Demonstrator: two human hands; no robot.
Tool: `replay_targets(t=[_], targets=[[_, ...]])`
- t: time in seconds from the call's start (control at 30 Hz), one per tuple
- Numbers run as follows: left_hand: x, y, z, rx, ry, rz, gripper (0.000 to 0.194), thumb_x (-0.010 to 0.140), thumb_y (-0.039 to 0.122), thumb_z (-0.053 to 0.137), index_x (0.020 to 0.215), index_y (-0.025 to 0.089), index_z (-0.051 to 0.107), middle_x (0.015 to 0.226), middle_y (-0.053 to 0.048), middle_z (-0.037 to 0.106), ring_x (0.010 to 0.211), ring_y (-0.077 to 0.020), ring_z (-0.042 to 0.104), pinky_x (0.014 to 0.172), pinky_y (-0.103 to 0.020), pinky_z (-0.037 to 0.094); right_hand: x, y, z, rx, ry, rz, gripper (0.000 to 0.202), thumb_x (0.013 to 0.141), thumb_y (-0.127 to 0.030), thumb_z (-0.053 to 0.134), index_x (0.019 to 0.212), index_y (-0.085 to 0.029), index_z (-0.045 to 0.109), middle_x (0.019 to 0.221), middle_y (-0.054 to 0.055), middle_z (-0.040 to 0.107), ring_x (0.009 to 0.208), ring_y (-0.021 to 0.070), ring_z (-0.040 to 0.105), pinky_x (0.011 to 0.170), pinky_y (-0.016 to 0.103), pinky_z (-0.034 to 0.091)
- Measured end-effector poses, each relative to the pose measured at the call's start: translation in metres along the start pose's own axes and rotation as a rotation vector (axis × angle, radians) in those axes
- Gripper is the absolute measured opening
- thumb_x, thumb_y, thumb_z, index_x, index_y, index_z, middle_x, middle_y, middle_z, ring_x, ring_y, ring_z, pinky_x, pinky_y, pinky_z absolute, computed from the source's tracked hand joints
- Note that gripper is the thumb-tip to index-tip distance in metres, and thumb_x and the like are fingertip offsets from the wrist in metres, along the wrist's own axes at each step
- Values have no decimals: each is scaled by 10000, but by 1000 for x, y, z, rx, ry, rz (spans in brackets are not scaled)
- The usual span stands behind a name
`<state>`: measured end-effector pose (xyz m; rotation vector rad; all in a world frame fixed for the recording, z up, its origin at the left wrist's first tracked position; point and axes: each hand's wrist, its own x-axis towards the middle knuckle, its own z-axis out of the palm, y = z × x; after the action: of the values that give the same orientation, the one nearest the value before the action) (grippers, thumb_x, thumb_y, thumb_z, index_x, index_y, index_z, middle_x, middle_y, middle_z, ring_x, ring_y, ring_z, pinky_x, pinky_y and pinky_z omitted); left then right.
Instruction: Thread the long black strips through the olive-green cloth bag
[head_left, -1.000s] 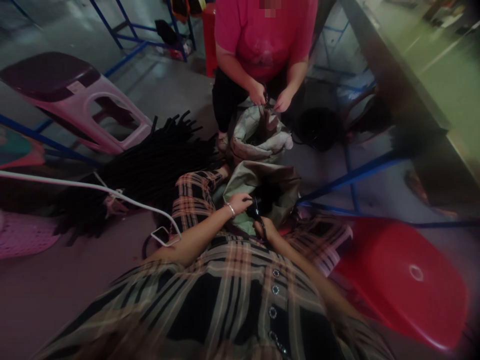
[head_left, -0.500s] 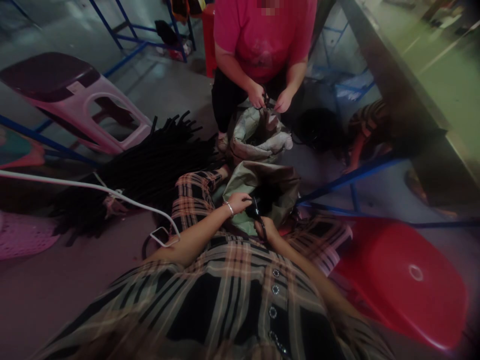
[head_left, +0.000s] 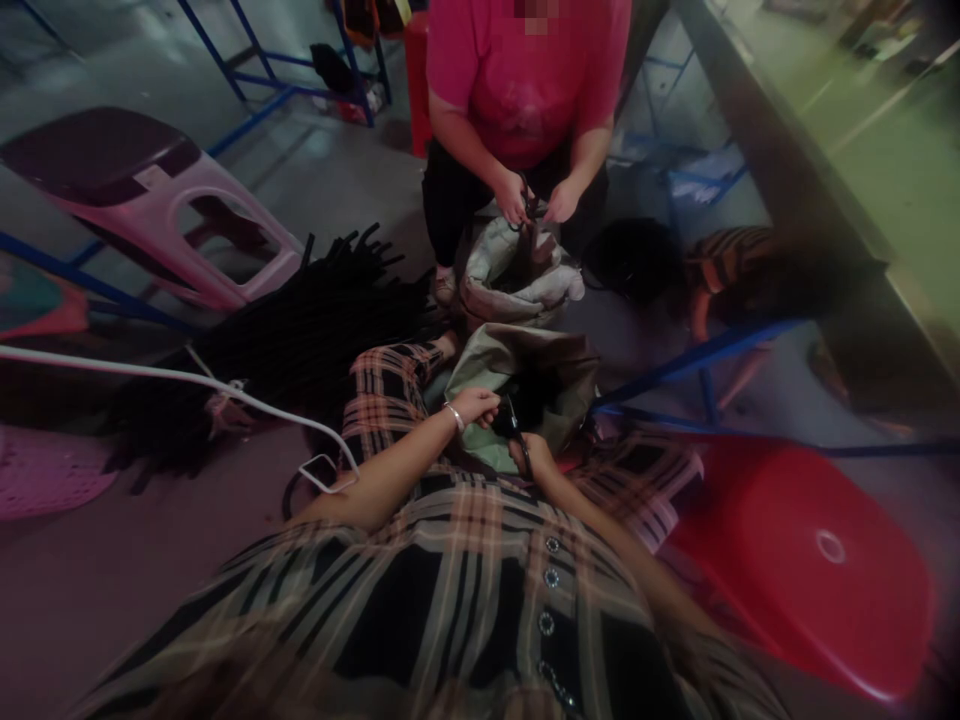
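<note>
Over the mouth of an open greenish sack [head_left: 495, 345] are both hands. My left hand [head_left: 478, 405], with a bracelet at the wrist, is closed in a pinch on something dark and too small to make out. Black-handled scissors [head_left: 523, 455] are in my right hand [head_left: 534, 456], their blades pointing up and left toward the left fingertips. Dark material [head_left: 536, 395] lies inside the sack; its shape is unclear.
Opposite, a person in a pink shirt [head_left: 525, 100] holds dark scissors above a pale sack [head_left: 480, 290]. Long black tubes [head_left: 322, 320] lie left, near a pink stool [head_left: 262, 265]. A red stool [head_left: 817, 560] stands right, beside blue metal bars [head_left: 697, 355].
My left hand has shifted slightly left and down. The person opposite has moved their hands a little, and another person's arm at the right has moved.
</note>
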<state>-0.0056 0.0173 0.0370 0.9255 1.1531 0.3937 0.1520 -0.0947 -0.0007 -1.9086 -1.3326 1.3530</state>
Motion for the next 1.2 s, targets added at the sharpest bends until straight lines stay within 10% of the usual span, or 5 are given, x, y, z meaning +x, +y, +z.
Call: replay_targets(t=[0.53, 1.2], targets=[[2, -2, 2, -347, 61, -133, 152, 879, 192, 591, 776, 117, 508, 635, -15, 613, 484, -76, 574, 467, -187, 494, -4, -14, -8, 26, -106, -30, 143, 773, -318, 486, 720, -185, 496, 621, -10, 546, 530, 103, 496, 494, 199, 362], [-5, -4, 15, 44, 42, 68, 134, 825, 163, 644, 782, 105, 531, 536, 32, 588, 427, -70, 570, 444, -176, 482, -7, -13, -7, -108, -97, -107, 129, 774, -270, 481, 686, -182, 518, 569, -21, 526, 520, 106, 451, 513, 211, 329]])
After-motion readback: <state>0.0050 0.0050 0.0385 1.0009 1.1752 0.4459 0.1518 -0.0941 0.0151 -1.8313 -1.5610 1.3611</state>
